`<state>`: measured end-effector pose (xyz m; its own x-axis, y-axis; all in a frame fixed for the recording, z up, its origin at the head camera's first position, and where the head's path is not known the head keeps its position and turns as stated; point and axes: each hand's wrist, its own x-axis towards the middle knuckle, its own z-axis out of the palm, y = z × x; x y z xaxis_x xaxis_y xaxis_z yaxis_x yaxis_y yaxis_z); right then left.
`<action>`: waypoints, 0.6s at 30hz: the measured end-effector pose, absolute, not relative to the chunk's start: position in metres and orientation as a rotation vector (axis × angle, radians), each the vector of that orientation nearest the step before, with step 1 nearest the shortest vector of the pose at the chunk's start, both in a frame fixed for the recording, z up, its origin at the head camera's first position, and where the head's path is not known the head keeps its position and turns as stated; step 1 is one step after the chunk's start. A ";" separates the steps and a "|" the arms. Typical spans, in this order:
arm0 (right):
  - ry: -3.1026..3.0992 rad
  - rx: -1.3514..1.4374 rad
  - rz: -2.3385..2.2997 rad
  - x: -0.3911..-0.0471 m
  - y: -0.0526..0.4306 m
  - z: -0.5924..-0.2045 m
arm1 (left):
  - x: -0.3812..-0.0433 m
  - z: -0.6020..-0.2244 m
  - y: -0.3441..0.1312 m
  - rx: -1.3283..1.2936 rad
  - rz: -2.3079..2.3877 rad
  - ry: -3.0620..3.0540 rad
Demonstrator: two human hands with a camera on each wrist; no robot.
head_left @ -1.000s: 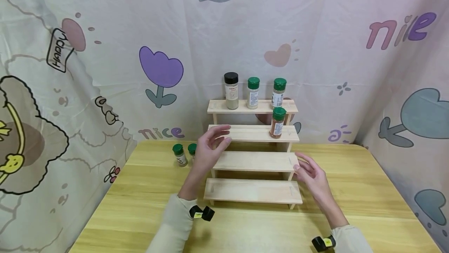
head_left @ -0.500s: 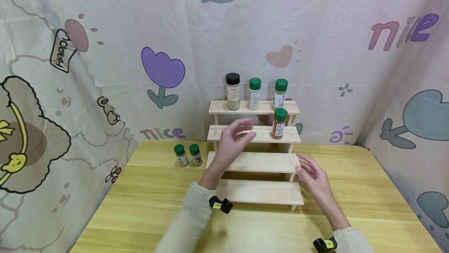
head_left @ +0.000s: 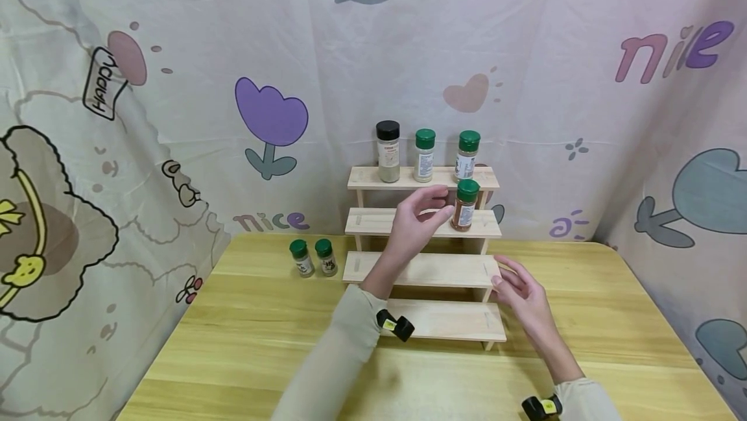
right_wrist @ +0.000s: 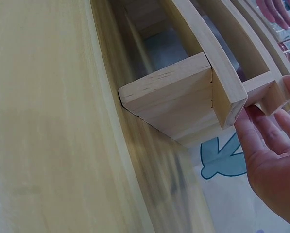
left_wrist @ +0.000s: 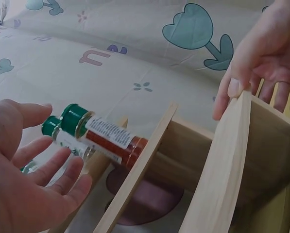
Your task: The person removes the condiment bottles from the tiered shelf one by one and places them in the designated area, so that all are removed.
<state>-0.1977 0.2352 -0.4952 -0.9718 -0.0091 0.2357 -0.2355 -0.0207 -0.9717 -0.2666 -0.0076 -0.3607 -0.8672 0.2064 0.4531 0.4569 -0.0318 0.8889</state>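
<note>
A jar of reddish spice with a green lid (head_left: 465, 205) stands at the right of the second shelf from the top on a stepped wooden rack (head_left: 449, 270). My left hand (head_left: 412, 225) is just left of that jar, thumb and fingers spread. In the left wrist view a gap shows between the fingers and the spice jar (left_wrist: 113, 138). My right hand (head_left: 525, 296) holds the right end of the shelf below, the thumb (left_wrist: 235, 87) on its edge. The right wrist view shows the fingers (right_wrist: 261, 131) at the shelf's end.
On the top shelf stand a black-capped spice bottle (head_left: 388, 153) and two green-lidded jars, a middle one (head_left: 425, 156) and a right one (head_left: 466, 156). Two small green-lidded jars, one (head_left: 301, 259) beside another (head_left: 326, 257), stand on the table (head_left: 245, 324) left of the rack. Printed cloth (head_left: 362, 71) hangs behind.
My left hand has moved right across the rack, from its left end to beside the reddish spice jar. The right hand has stayed at the shelf end.
</note>
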 end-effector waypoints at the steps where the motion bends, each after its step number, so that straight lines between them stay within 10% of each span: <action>1: -2.080 0.265 2.121 -0.198 0.235 -0.495 | -0.268 -0.360 -0.005 -0.709 -2.008 -2.052; 18: -2.068 0.275 2.139 -0.196 0.236 -0.494 | -0.285 -0.352 0.026 -0.606 -1.964 -2.171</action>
